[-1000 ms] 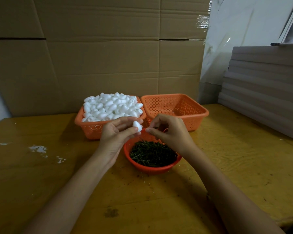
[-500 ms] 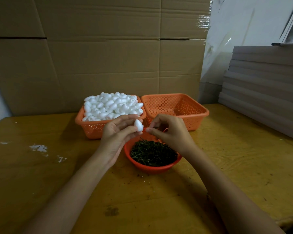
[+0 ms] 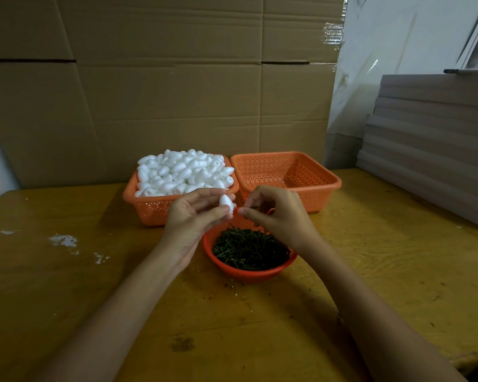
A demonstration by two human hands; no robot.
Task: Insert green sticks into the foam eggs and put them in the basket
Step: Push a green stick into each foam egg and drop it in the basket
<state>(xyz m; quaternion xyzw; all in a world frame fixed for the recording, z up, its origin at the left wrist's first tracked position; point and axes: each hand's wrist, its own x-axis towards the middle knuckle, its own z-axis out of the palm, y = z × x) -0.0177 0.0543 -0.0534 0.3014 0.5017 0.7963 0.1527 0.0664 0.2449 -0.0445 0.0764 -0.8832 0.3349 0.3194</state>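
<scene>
My left hand (image 3: 195,215) pinches one white foam egg (image 3: 226,203) between thumb and fingers, above the round orange bowl (image 3: 249,274) of green sticks (image 3: 250,248). My right hand (image 3: 278,213) is right beside the egg, with fingers curled and fingertips pinched together at the egg's lower end; the stick between them is too small to make out. Behind my hands, the left orange basket (image 3: 152,208) is heaped with foam eggs (image 3: 185,172). The right orange basket (image 3: 312,183) looks empty.
A wall of cardboard boxes (image 3: 163,86) stands behind the baskets. Stacked grey boards (image 3: 431,144) lie on the yellow wooden table (image 3: 384,257) at the right. White scuff marks (image 3: 64,241) show on the table at the left.
The egg in my left hand has turned more upright and moved closer to my right fingertips. Both hands stay almost in place above the bowl.
</scene>
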